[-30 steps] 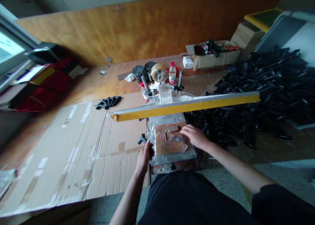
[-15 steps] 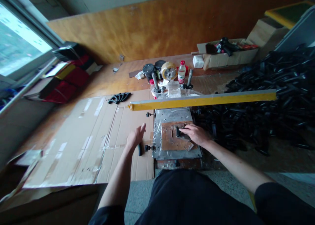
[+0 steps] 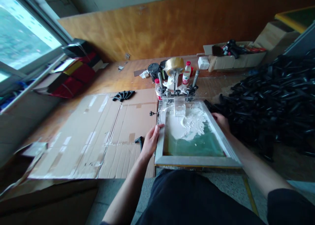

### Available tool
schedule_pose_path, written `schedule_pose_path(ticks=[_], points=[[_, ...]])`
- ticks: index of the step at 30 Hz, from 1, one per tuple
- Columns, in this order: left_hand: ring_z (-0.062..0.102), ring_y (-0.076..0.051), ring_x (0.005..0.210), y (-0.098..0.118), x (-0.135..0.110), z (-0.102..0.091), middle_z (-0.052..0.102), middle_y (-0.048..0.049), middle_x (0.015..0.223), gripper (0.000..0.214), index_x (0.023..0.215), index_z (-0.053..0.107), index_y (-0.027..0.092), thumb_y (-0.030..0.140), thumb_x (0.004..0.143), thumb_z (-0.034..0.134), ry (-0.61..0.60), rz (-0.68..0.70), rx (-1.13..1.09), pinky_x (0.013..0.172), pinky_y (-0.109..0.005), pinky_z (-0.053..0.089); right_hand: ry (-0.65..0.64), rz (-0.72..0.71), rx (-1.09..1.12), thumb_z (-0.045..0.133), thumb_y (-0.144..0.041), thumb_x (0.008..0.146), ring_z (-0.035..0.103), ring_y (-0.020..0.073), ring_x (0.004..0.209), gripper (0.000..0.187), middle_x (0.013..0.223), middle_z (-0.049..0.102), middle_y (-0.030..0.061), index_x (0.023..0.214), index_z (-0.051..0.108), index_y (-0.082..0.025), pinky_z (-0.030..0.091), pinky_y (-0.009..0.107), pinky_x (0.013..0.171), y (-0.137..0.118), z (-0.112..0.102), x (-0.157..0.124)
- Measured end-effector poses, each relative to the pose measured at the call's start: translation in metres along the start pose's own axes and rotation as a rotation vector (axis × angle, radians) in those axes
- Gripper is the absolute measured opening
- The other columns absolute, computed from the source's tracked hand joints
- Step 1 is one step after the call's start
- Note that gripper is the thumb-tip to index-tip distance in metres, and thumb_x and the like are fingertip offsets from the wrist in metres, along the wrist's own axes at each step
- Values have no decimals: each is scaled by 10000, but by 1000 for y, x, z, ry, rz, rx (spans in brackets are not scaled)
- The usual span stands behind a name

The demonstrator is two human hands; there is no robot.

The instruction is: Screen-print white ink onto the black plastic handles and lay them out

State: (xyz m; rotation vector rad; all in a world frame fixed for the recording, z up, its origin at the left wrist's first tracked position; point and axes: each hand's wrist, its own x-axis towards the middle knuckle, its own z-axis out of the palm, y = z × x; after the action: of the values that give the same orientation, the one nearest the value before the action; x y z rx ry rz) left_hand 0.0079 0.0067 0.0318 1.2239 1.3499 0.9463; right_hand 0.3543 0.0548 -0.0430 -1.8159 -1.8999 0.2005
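A screen printing frame (image 3: 199, 160) lies lowered over the press bed, with green mesh and a spread of white ink (image 3: 189, 126) on it. My left hand (image 3: 150, 142) is closed at the frame's left side, its fingertips on the edge. At the right side, my right hand (image 3: 221, 121) grips the outer edge, its fingers partly hidden by the frame. A clear squeegee-like block (image 3: 179, 107) stands on the mesh near the back. One black handle-shaped part (image 3: 140, 141) lies on the cardboard beside my left hand. The press bed underneath is hidden.
Several black parts (image 3: 123, 95) lie in a row on the cardboard sheet (image 3: 81, 133) at left. A large heap of black parts (image 3: 275, 100) covers the right side. Behind the press stand a tape roll (image 3: 174, 66), a bottle (image 3: 187, 72) and a dark jar (image 3: 154, 71).
The raised frame has come down over the bed, covering the part there. My left hand has moved right to its left edge; my right hand has left the part for the right edge.
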Motion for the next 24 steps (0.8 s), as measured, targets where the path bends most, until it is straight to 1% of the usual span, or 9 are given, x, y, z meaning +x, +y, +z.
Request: schedule_pose_path(ticks=[2,5,7,10,12,15,17,20,24], points=[[489,-101,564,-31,-3,3,603,3,728,576,1300,569,196,560,855,534,5,-80,66,505,-197,363,86,27,30,387,-232,926,612,250,879,364,1076,632,164,1183,626,-136,504,424,793,-5,-8,22],[471,-99,540,-67,4,10,553,41,652,638,1408,460,220,499,843,562,28,-124,207,527,-201,368,132,-174,59,637,-310,820,559,272,1088,523,1309,515,173,1301,529,-135,477,412,905,-52,-4,50],[487,-106,557,-81,11,12,552,42,654,602,1404,467,235,480,858,536,36,-124,319,555,-210,382,32,-307,14,723,-303,755,540,277,1113,515,1244,564,138,1224,570,-157,466,397,911,-90,6,57],[536,-128,619,-92,18,11,589,21,707,572,1401,468,237,480,883,488,16,-116,433,591,-226,394,-217,-353,-67,691,-263,787,599,216,899,183,932,659,54,946,638,-190,468,309,766,-123,20,45],[567,-145,673,-96,20,10,618,4,758,564,1401,467,240,486,894,463,9,-113,471,618,-236,401,-306,-417,-86,616,-202,831,599,182,810,40,858,659,40,862,635,-187,438,269,699,-124,24,24],[596,-159,722,-100,20,10,647,-8,808,550,1394,475,254,493,899,452,16,-120,479,656,-246,417,-389,-673,-24,531,-89,828,595,168,818,147,866,664,46,852,643,-181,418,256,696,-110,18,-6],[603,-162,729,-100,20,10,653,-9,816,547,1389,481,257,493,897,456,21,-129,465,668,-249,426,-471,-816,36,533,-60,798,598,161,818,179,857,669,35,842,648,-190,416,251,695,-102,10,-15],[605,-158,725,-99,19,11,648,-7,801,540,1376,497,249,488,892,471,35,-134,433,664,-247,437,-524,-791,66,599,-101,768,611,158,785,133,804,669,-4,807,653,-216,416,247,659,-100,3,-9],[589,-146,686,-93,17,11,631,-1,757,539,1350,525,224,480,877,504,43,-141,381,629,-234,431,-328,-666,82,584,-99,800,628,182,875,198,925,698,23,926,685,-214,459,273,721,-106,15,-10]])
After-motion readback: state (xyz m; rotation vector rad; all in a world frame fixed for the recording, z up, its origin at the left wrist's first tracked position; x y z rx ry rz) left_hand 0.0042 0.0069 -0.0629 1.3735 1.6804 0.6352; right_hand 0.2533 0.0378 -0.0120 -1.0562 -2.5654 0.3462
